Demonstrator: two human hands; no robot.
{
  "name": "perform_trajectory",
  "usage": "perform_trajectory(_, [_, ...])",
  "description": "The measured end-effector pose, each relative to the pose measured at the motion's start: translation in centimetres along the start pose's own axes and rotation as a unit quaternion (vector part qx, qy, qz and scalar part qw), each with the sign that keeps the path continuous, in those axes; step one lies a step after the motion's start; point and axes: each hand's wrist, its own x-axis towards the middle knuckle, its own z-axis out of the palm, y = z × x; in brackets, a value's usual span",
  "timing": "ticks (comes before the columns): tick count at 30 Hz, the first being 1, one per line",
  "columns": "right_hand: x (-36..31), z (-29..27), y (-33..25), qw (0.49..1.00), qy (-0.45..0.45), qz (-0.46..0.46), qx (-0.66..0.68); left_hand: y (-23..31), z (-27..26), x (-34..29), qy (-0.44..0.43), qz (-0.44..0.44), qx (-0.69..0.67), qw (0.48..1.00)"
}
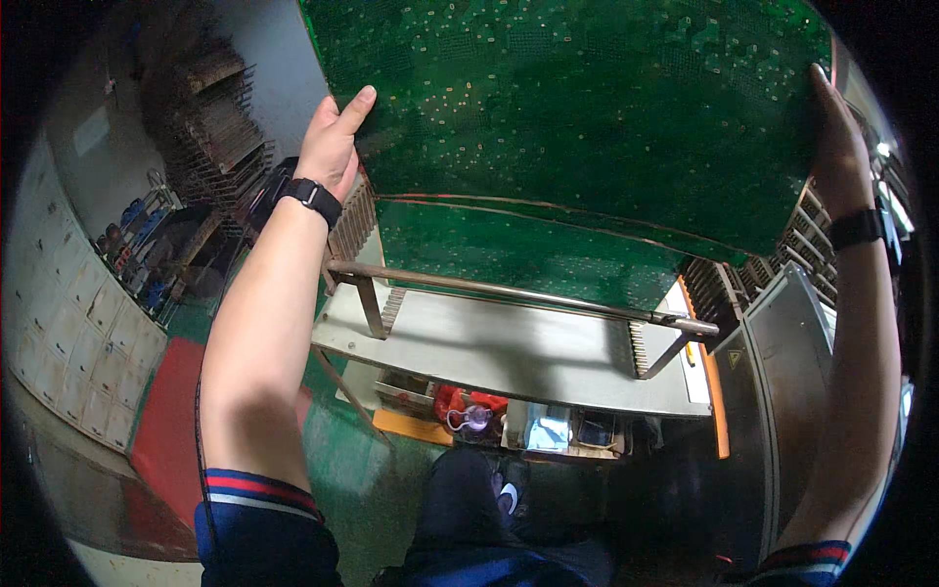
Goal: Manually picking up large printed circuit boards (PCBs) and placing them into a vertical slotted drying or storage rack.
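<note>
A large green circuit board panel fills the upper middle of the head view, raised in front of me. My left hand grips its left edge, thumb lying on the near face and the other fingers behind. At the opposite edge my right hand is closed on the same panel, its fingers partly hidden in shade. Below the panel's lower edge shows another green board, standing in a metal rack. The rack's front bar runs across, with slotted strips at both ends.
The rack stands on a white table. Under it are boxes, a red bag and an orange strip. Grey lockers and stacked wire racks are at left. A metal cabinet stands at right.
</note>
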Motion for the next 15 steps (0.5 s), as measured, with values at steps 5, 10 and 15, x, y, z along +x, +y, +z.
perform_trajectory(5, [0.5,1.1,1.2,0.999,0.027,0.032,0.016,-0.6,0.3,0.4,0.034,-0.006,0.037,0.999])
perform_trajectory(10, [0.8,3.0,4.5,0.996,0.085,-0.029,0.007,-1.6,-1.5,0.9,0.018,-0.047,0.085,0.995])
perform_trajectory(15, [1.6,3.6,6.0,0.993,0.104,-0.053,0.032,-1.5,-2.6,1.5,0.114,-0.04,0.142,0.983])
